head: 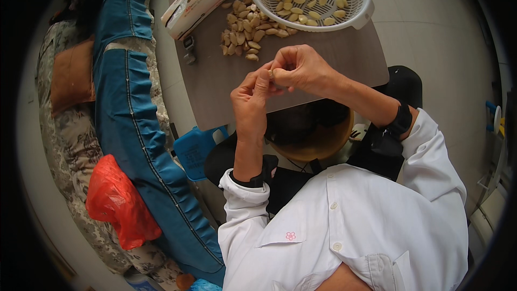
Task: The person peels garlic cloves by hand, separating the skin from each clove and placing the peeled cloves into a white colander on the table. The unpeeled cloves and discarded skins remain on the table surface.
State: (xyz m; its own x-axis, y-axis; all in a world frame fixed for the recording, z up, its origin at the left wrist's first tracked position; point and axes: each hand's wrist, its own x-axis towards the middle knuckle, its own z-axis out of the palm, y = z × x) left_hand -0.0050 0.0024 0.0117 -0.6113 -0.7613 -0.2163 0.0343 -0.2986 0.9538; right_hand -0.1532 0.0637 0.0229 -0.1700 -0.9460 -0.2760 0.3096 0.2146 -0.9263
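Between the fingertips of both hands is a small garlic clove (271,73), mostly covered by the fingers. My left hand (254,87) pinches it from the left, thumb upright against it. Meeting it from the right, my right hand (301,68) has its thumb and bent fingers on the same clove. Both hands are above the near part of a grey-brown table (218,93). Beyond them lies a heap of unpeeled garlic cloves (246,28). A white plastic colander (361,8) at the far right of the table holds many pale peeled cloves (297,10).
A tissue pack (198,4) and a wristwatch (189,48) lie at the table's left. Below the near edge stands a yellowish bin (327,145) with a dark liner. A blue plastic stool (196,153), a covered sofa (125,121) and a red plastic bag (117,202) are on the left.
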